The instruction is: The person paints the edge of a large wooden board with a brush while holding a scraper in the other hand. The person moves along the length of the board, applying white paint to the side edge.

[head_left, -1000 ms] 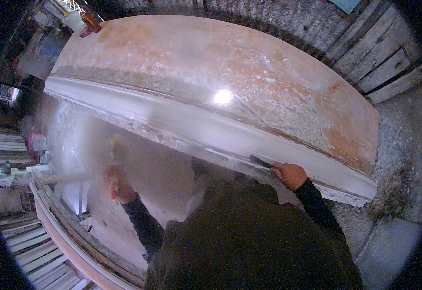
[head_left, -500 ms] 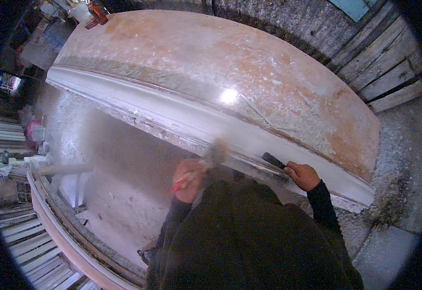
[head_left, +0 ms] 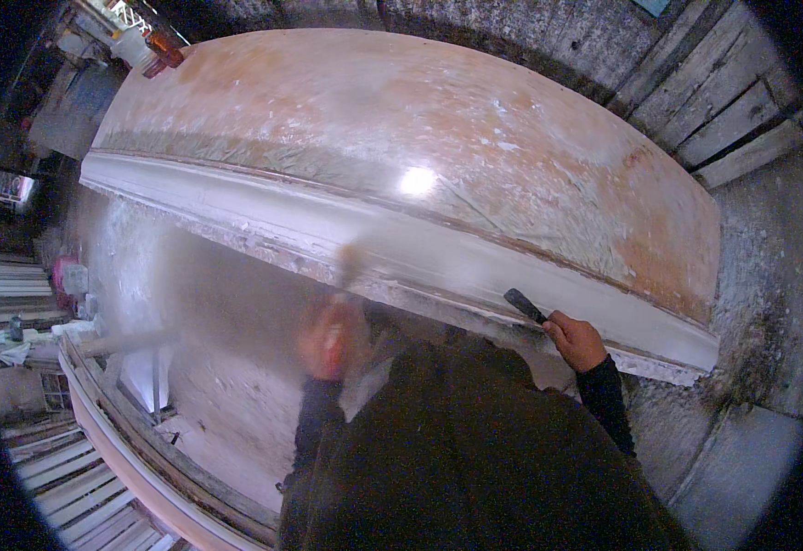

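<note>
A long, curved mould [head_left: 328,101] with a mottled orange and whitish surface lies across in front of me. Along its near side runs a smooth white, dusty channel [head_left: 264,193]. My left hand [head_left: 321,340], smeared by motion, is closed round a brush [head_left: 348,266] with a red handle end. The brush's blurred bristles are at the channel's near edge; contact is hard to make out. My right hand [head_left: 577,341] is at the near edge further right, wrapped round a slim black tool [head_left: 524,304] that points up and left over the channel. Its kind is unclear.
Pale dust hangs about the near edge and the floor [head_left: 227,386]. Another curved moulding [head_left: 135,450] stands at the lower left beside slatted boards [head_left: 80,487]. Bottles [head_left: 163,48] stand at the mould's far left end. Wooden planks [head_left: 732,119] lean at the right.
My left hand has moved left along the channel with the brush. The right hand keeps its hold on the black tool near the same spot. The view has shifted slightly.
</note>
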`<action>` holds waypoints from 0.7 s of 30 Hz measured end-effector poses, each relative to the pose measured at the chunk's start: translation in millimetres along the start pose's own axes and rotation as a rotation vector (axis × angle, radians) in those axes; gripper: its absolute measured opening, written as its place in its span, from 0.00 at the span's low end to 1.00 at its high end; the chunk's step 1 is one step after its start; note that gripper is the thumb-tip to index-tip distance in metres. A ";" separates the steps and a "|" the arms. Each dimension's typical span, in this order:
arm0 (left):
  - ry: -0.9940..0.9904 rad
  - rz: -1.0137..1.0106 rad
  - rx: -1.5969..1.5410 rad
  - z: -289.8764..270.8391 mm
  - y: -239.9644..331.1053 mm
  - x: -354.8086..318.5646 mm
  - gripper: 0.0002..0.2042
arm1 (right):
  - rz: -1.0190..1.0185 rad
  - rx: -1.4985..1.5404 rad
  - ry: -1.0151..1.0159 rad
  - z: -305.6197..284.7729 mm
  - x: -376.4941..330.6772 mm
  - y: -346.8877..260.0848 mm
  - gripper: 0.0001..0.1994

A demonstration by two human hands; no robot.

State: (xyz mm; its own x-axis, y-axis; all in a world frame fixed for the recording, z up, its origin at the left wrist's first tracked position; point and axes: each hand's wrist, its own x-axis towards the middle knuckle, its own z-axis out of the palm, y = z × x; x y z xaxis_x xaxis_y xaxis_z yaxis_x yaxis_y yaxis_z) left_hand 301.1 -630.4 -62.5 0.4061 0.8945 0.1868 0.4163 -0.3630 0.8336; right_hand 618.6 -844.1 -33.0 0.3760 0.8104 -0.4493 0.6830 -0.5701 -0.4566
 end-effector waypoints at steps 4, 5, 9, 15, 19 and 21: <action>0.391 -0.052 -0.271 -50.9 -10.5 3.9 0.06 | -0.081 -0.020 -0.066 -7.5 0.3 -9.3 0.12; 0.441 -0.076 -0.282 -57.7 -12.0 4.3 0.06 | -0.115 -0.056 -0.089 -4.8 4.3 -9.5 0.12; 0.505 -0.078 -0.001 -62.9 -64.9 -15.6 0.07 | -0.314 -0.140 -0.095 13.1 27.5 -26.5 0.14; 0.427 -0.059 0.010 -20.8 -8.8 -13.8 0.03 | -0.346 -0.210 -0.169 62.7 106.0 -123.9 0.15; 0.286 -0.200 -0.051 -11.8 -0.8 -21.4 0.06 | -0.459 -0.030 -0.030 63.5 135.6 -167.1 0.15; 0.201 -0.346 -0.457 -2.6 20.0 -26.5 0.07 | -0.420 0.081 0.004 35.5 124.4 -167.7 0.16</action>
State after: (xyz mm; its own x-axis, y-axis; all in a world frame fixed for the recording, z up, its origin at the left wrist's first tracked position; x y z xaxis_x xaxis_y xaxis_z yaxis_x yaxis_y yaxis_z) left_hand 296.5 -660.7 -49.4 0.1296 0.9885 -0.0773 0.0870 0.0663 0.9940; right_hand 528.7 -652.5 -39.6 0.0781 0.9750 -0.2080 0.7260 -0.1986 -0.6583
